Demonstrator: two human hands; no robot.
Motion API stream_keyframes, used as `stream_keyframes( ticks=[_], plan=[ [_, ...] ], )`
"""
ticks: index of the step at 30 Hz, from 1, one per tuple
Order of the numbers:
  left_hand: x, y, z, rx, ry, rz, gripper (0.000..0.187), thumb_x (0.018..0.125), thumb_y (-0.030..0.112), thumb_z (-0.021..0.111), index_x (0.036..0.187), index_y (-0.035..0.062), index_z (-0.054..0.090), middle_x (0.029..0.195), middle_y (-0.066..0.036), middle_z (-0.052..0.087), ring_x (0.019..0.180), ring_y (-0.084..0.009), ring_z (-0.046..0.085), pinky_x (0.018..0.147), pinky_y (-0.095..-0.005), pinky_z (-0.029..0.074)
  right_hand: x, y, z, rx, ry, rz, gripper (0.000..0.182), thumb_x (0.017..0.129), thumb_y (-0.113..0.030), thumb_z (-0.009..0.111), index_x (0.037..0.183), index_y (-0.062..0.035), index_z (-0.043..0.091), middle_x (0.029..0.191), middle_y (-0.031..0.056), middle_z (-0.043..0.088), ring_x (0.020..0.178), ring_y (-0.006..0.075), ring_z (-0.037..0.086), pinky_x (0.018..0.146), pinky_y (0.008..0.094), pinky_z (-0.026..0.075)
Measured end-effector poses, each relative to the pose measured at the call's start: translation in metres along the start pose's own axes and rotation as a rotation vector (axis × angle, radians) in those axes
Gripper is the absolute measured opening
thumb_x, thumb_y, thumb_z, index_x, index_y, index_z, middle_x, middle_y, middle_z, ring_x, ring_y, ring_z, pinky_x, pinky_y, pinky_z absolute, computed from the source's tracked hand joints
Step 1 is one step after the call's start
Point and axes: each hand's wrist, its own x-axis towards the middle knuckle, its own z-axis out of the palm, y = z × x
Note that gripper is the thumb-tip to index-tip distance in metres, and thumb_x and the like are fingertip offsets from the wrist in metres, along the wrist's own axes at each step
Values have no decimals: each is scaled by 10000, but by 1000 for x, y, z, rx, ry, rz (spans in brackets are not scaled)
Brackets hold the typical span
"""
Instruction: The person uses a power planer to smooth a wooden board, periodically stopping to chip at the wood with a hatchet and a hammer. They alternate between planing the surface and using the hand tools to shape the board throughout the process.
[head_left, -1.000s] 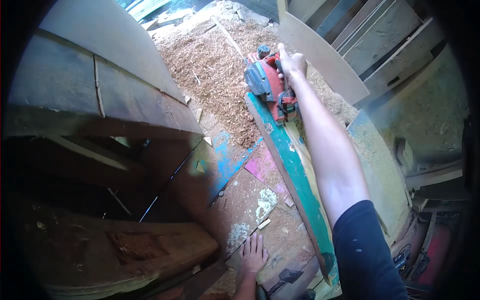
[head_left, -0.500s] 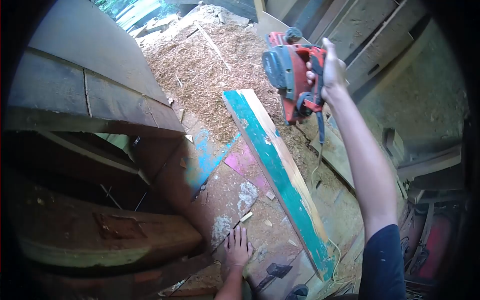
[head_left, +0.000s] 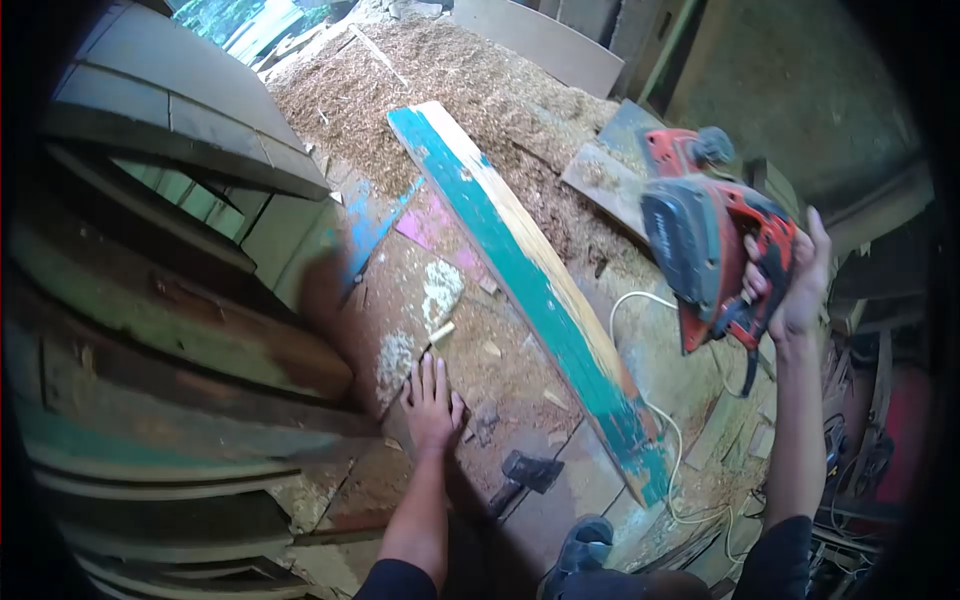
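My right hand (head_left: 796, 285) is wrapped round the rear handle of a red and grey electric hand planer (head_left: 690, 235), held up to the right of the board. A dark cord hangs from the back of its handle. Below it lies a long wooden board (head_left: 535, 290), with worn green paint along one side and a bare, pale wood strip along the other. My left hand (head_left: 431, 405) is low over the dusty floor to the left of the board, fingers stretched out and holding nothing. A small wood offcut (head_left: 441, 333) lies just beyond its fingertips.
Wood shavings (head_left: 480, 75) are heaped at the far end. A hammer (head_left: 530, 470) lies on the floor near my shoe (head_left: 586, 545). A pale cable (head_left: 678, 450) loops round the board's near end. Stacked timber (head_left: 200, 360) lines the left side.
The planer, in my right hand, has moved right and down in view, away from the board. My left hand appears further up and left as the view has shifted.
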Motion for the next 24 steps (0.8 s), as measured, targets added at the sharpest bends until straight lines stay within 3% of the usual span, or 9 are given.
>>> stream_keyframes(
  ticks=[9,11,12,15,19,20,21,22,24],
  plan=[
    [-12,4,11,83,209,69,566,986,315,390,1506,110,301,1572,-84,281,1465,-249,224,1142,-451,206,-235,-4,-196,20,296,-111,628,987,-539,315,1040,56,506,821,133,535,466,140,444,442,269,382],
    [-10,12,16,-22,402,87,519,970,239,441,1462,92,372,1511,-124,365,1413,-286,314,1124,-449,258,-285,-4,-231,11,397,-136,624,988,-538,324,1042,57,504,824,127,528,475,146,439,454,275,380],
    [-12,37,11,-32,370,108,519,970,239,441,1462,92,372,1511,-124,365,1413,-286,314,1124,-449,258,-306,-5,-245,2,485,-124,625,987,-536,325,1042,59,508,827,130,533,493,149,443,466,275,381],
    [-16,159,-33,-350,180,771,490,843,115,607,1321,67,506,1346,-172,475,1252,-335,446,1046,-454,387,-360,-13,-266,12,713,-148,629,979,-541,335,1059,55,518,828,124,539,539,153,447,498,276,378],
    [-126,326,-20,-633,-227,1022,771,797,385,704,1417,46,397,1510,-175,323,1431,-334,248,1152,-491,215,-423,-3,-334,40,824,-291,693,946,-591,354,1076,58,560,756,89,532,590,162,453,540,285,371],
    [-158,352,-21,-523,-242,1104,716,839,445,651,1389,46,426,1472,-176,388,1409,-325,301,1138,-505,225,-427,-11,-330,45,945,-319,716,934,-605,349,1067,57,586,703,65,509,602,165,460,549,293,369],
    [-192,373,-12,-625,-352,1157,592,897,416,600,1340,46,470,1379,-176,488,1351,-319,391,1123,-532,229,-449,-10,-358,-8,872,-347,661,950,-557,340,1133,45,541,950,124,606,612,166,470,562,305,395],
    [-249,388,29,-665,-317,1201,363,920,318,567,1163,48,584,1169,-135,598,1179,-298,523,1038,-512,324,-461,-13,-363,-53,862,-357,669,952,-554,324,1133,53,538,904,120,598,609,163,471,561,298,390],
    [-323,399,9,-912,-517,1308,171,883,227,550,858,75,626,894,-57,598,945,-250,553,859,-409,419,-481,-24,-375,-171,714,-367,696,960,-542,274,1149,79,528,740,93,545,600,151,469,558,278,376]
  ],
)
